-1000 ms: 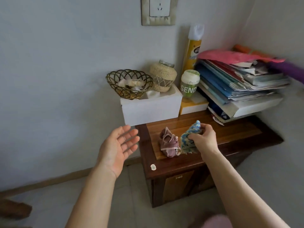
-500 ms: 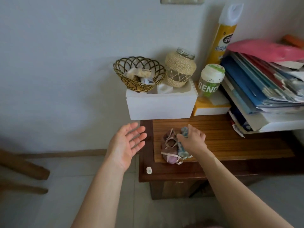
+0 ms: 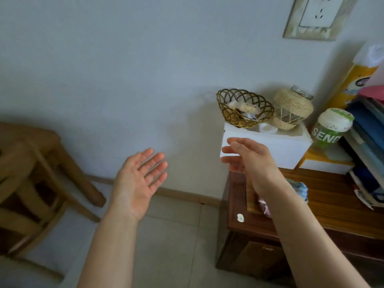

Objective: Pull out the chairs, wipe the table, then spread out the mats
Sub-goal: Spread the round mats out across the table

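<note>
The cloths lie on the small wooden surface (image 3: 336,196) at the right, near its front-left corner: a blue-and-white cloth (image 3: 300,189) and a pinkish one (image 3: 264,206), both partly hidden behind the right forearm. Neither is held. The chair (image 3: 31,179) stands at the left edge of the view, tilted across the frame, well apart from both hands.

The chief risk, as I judge it, is that the wiping step stalls: both hands are bare, and the cloths sit behind the right arm, so a blind reach back could drag them off the front edge or snag them on the wrist. The right hand (image 3: 247,156) also hovers close in front of the white box (image 3: 268,146) that carries the wire basket (image 3: 245,110) and the twine-wrapped jar (image 3: 293,109); a careless sweep could knock the box and tip both. A small white scrap (image 3: 240,217) lies at the front-left corner and could be brushed off.

The left hand (image 3: 139,179) is raised over the floor, palm up and toward the camera, fingers straight and slightly spread, grip empty. The right hand is turned sideways, fingers pointing left, loosely extended, pinching nothing.
</note>
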Tool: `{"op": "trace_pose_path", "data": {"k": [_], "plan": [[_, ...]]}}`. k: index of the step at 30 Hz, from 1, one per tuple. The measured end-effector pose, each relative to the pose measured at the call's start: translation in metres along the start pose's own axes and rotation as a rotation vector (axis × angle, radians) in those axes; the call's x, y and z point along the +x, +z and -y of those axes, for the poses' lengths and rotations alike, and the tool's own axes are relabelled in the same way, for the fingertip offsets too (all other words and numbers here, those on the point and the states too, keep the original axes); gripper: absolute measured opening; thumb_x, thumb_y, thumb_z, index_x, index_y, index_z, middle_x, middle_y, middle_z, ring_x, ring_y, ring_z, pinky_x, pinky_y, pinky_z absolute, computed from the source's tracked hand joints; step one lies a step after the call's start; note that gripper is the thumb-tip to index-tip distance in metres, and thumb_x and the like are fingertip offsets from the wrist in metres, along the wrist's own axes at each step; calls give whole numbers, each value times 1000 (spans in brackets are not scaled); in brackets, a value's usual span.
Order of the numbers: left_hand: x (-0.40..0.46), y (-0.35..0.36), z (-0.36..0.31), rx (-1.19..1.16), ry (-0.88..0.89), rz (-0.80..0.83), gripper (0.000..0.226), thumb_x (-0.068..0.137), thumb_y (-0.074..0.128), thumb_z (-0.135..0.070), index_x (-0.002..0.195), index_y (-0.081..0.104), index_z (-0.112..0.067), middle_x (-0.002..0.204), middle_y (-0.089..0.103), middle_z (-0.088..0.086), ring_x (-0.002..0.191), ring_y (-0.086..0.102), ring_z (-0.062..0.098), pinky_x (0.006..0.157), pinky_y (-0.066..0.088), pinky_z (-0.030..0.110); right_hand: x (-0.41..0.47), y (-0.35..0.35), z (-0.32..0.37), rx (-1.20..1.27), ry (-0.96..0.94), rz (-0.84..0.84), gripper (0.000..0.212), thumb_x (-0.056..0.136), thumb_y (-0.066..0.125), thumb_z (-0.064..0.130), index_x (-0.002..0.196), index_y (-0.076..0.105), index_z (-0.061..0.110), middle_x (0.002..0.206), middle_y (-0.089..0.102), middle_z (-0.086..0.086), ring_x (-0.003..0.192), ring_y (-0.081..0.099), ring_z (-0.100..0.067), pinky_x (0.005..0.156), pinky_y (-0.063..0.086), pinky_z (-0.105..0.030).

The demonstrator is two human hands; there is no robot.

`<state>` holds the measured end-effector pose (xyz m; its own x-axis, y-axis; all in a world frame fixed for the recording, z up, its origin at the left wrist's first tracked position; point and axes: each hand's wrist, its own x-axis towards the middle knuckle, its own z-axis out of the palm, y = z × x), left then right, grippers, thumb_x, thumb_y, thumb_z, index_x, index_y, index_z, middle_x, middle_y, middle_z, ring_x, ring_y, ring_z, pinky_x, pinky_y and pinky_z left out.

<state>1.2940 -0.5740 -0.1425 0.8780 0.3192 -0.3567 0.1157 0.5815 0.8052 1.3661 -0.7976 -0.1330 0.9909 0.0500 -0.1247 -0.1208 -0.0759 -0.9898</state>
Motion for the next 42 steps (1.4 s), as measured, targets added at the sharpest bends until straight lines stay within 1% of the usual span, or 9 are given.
{"op": "trace_pose_path", "data": {"k": [2,5,9,16,21,29,34,38,42], "plan": [[-14,-30,-21,-6,52,-44,29,99,37,-32,101,63,-19,98,72,2,92,66,18,89,47,35,-8,32,11,49,-15,45,18,100,53,22,111,66,16,101,73,-5,88,73,-22,72,56,-32],[-33,-73,-49,-26,128,-129,27,98,39,-30,101,64,-18,96,73,3,86,68,18,89,48,35,-19,78,26,123,-37,103,19,100,53,22,109,67,12,100,74,-8,86,72,-23,72,54,-32],[-67,-144,-93,-51,251,-286,28,97,43,-29,110,63,-14,103,73,8,92,67,23,94,48,39,-36,160,41,211,-85,237,18,99,52,19,107,67,12,98,74,-10,82,71,-23,75,53,-34],[-117,-269,-154,-108,408,-536,28,98,47,-31,112,65,-16,104,75,5,97,70,21,88,52,37,-70,317,48,192,-127,495,17,99,52,17,101,69,14,95,75,-11,83,71,-27,73,53,-35],[-121,-322,-175,-151,432,-629,32,101,41,-34,117,63,-17,108,74,5,102,68,22,85,51,38,-77,390,49,153,-146,627,18,100,51,18,100,69,15,95,75,-9,85,72,-27,73,52,-36],[-71,-388,-218,-177,431,-745,34,103,39,-34,119,63,-16,108,74,7,102,68,26,91,52,44,-39,509,52,117,-158,736,22,101,48,15,96,69,16,91,75,-11,85,71,-29,72,54,-35],[-11,-435,-256,-268,438,-795,34,102,40,-33,118,64,-15,105,74,8,101,68,26,85,52,42,6,604,51,72,-100,835,20,100,49,13,105,68,10,90,75,-10,81,70,-28,77,55,-40],[53,-472,-292,-347,417,-849,32,102,43,-31,118,64,-13,103,75,9,98,69,26,87,53,42,45,692,59,2,-37,921,19,100,49,14,103,68,13,92,75,-10,82,70,-25,72,54,-36],[92,-502,-310,-386,345,-869,30,101,45,-31,115,65,-13,101,75,9,97,70,26,84,53,41,67,755,50,-41,46,959,18,100,51,16,104,68,15,92,76,-9,85,71,-26,74,55,-38]]}}
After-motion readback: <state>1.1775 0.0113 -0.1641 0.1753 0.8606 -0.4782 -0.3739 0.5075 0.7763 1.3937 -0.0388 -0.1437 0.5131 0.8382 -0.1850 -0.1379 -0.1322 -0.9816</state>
